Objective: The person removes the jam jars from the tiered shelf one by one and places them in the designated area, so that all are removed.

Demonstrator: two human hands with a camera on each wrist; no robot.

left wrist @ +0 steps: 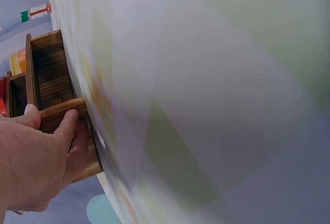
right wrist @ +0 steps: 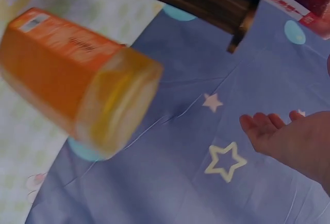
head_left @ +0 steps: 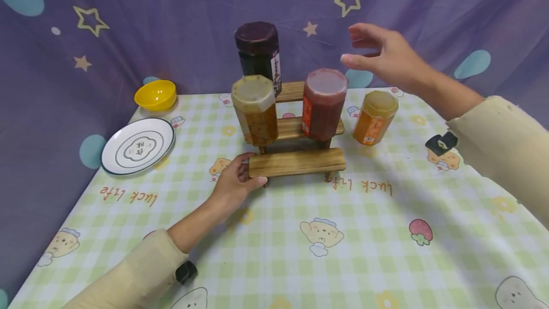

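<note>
A stepped wooden stand (head_left: 298,162) carries three jars. The dark jar (head_left: 256,54) stands on the top step; on the middle step are a brown-amber jar (head_left: 259,120) at the left and a red jar (head_left: 324,104) at the right. My left hand (head_left: 231,182) grips the left end of the lowest step, thumb in front; the left wrist view shows its fingers (left wrist: 67,126) against the wood. Up in the air, behind and right of the red jar, my right hand (head_left: 381,54) holds nothing, its fingers loosely bent. An orange jar (head_left: 374,119) stands on the table below it.
A white plate (head_left: 117,156) with a dark rim lies on the left of the table, with a yellow bowl (head_left: 156,96) behind it. The checked tablecloth (head_left: 274,261) reaches back to a purple curtain (head_left: 206,27).
</note>
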